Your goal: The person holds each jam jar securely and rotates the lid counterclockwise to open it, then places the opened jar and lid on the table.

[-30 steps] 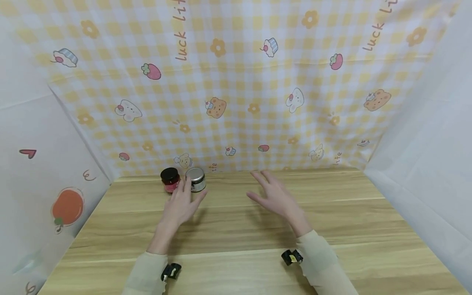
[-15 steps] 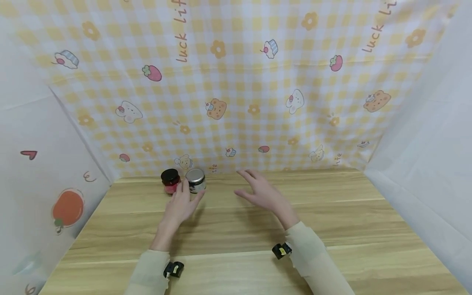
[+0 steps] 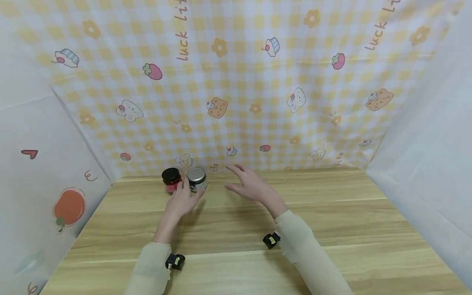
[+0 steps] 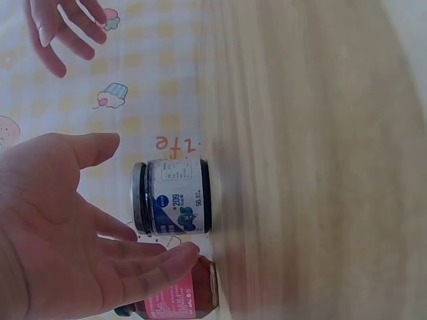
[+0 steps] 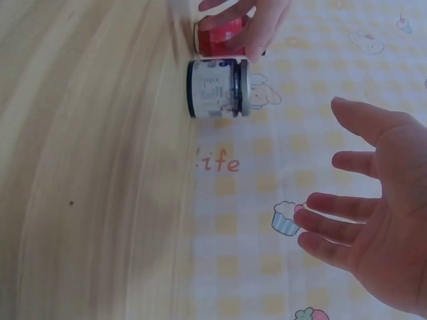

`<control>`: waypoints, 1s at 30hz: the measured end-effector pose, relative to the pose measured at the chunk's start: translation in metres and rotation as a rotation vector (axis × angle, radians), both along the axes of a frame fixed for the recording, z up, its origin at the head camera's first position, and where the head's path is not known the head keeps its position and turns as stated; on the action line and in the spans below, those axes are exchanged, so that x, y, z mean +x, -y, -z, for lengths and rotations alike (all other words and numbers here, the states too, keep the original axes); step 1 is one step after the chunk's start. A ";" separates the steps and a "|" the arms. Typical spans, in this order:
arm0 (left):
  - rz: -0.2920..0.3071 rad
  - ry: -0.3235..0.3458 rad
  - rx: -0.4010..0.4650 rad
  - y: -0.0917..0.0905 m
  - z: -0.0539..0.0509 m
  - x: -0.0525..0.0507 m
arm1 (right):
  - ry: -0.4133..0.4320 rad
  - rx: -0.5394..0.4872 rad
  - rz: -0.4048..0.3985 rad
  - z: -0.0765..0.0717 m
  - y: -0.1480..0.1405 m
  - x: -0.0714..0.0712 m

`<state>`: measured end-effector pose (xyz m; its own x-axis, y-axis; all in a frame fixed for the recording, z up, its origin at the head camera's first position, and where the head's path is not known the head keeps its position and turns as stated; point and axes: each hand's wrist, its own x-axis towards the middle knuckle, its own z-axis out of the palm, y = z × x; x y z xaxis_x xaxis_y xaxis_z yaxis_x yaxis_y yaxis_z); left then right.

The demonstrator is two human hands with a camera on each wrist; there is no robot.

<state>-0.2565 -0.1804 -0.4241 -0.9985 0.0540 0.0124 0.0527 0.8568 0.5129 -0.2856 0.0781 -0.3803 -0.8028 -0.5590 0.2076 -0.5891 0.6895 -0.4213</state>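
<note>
Two small glass jars stand upright side by side at the back of the table in the head view. The left jar, red with a black lid point(image 3: 171, 175), has a pink label point(image 4: 167, 303). Its neighbour is a jar point(image 4: 179, 197) with a silver lid and a white-and-blue label showing berries. My left hand point(image 3: 180, 202) is just in front of both, fingers extended and thumb spread, hiding part of the red jar; whether it touches either I cannot tell. To the right of the silver-lidded jar, my right hand point(image 3: 250, 187) hovers with spread fingers, holding nothing.
The wooden table point(image 3: 228, 229) meets a yellow checked cloth point(image 3: 236, 82) right behind the jars. White sheets hang along the left point(image 3: 29, 123) and right point(image 3: 424, 155) sides. Each sleeve carries a small black wrist camera point(image 3: 177, 261).
My right hand has moved left toward the silver-lidded jar. My left hand stays close to the jars with only a slight shift, and the jars stand where they were.
</note>
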 end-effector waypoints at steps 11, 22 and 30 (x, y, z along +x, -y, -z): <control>0.048 -0.016 0.135 0.008 0.001 -0.009 | 0.004 0.032 -0.019 -0.008 0.022 -0.010; 0.100 -0.046 0.213 0.010 0.004 -0.019 | 0.027 0.060 -0.026 -0.015 0.042 -0.021; 0.140 -0.081 0.304 0.011 0.006 -0.025 | 0.047 0.070 -0.038 -0.016 0.054 -0.028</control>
<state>-0.2815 -0.1918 -0.4303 -0.9767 0.1720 0.1284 0.2103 0.6468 0.7331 -0.3136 0.0244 -0.3638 -0.7889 -0.6007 0.1297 -0.5959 0.6961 -0.4004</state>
